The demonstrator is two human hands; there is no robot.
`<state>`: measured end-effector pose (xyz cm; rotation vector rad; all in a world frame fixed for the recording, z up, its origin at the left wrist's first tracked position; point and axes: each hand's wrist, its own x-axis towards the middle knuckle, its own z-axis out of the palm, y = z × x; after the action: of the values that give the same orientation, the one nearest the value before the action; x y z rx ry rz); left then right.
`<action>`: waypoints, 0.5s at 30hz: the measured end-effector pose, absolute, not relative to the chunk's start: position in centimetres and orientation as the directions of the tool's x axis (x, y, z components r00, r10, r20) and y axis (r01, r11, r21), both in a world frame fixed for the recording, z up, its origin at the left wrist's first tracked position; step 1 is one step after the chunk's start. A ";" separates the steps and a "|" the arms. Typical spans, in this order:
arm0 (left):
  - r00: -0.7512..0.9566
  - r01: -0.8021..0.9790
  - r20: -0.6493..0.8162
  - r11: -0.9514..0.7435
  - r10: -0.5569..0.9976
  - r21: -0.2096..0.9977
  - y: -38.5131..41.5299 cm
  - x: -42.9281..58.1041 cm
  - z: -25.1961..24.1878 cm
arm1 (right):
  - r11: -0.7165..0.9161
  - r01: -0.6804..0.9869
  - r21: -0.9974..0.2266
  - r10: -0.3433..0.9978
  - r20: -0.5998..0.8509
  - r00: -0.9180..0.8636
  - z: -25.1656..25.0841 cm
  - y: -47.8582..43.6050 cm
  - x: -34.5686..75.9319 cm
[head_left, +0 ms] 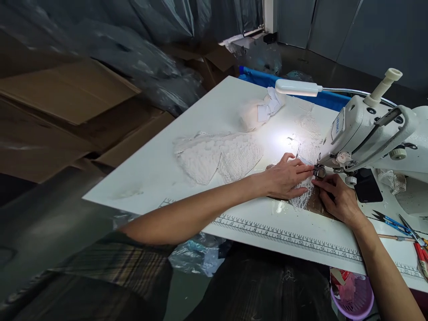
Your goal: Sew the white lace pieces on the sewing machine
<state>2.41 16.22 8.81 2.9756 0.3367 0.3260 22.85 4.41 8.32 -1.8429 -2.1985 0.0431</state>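
White lace fabric (301,200) lies under the presser foot (319,171) of a white sewing machine (354,125). My left hand (286,178) rests flat on the lace, fingers spread, their tips close to the foot. On the other side, my right hand (339,198) has a finger stretched toward the foot at the lace's edge, with the thumb apart from it. Its other fingers are partly hidden. More lace (309,127) trails behind the foot. Left of my hands lie white lace pieces (217,156).
A lamp (297,87) lights the white table (150,178), which has a printed ruler (277,234) along its front. A white bundle (254,113) lies behind. Right are a phone (368,186), blue snips (393,223) and red-handled scissors (419,256). A purple basket (356,303) stands below; cardboard boxes (67,93) are left.
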 end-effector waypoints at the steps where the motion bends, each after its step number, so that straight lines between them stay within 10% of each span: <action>1: 0.952 0.209 0.195 -0.966 0.236 0.151 16.2 2.4 8.8 | 0.190 0.963 -0.191 0.971 0.180 -0.156 8.4 4.4 22.8; 15: 0.944 0.230 0.201 -0.960 0.260 0.159 16.2 2.6 8.7 | 0.186 0.971 -0.153 0.968 0.196 -0.155 8.3 4.4 22.7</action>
<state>2.63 16.23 8.66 2.9658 0.3755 0.3335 22.73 4.42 8.35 -1.8586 -2.2140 -0.0133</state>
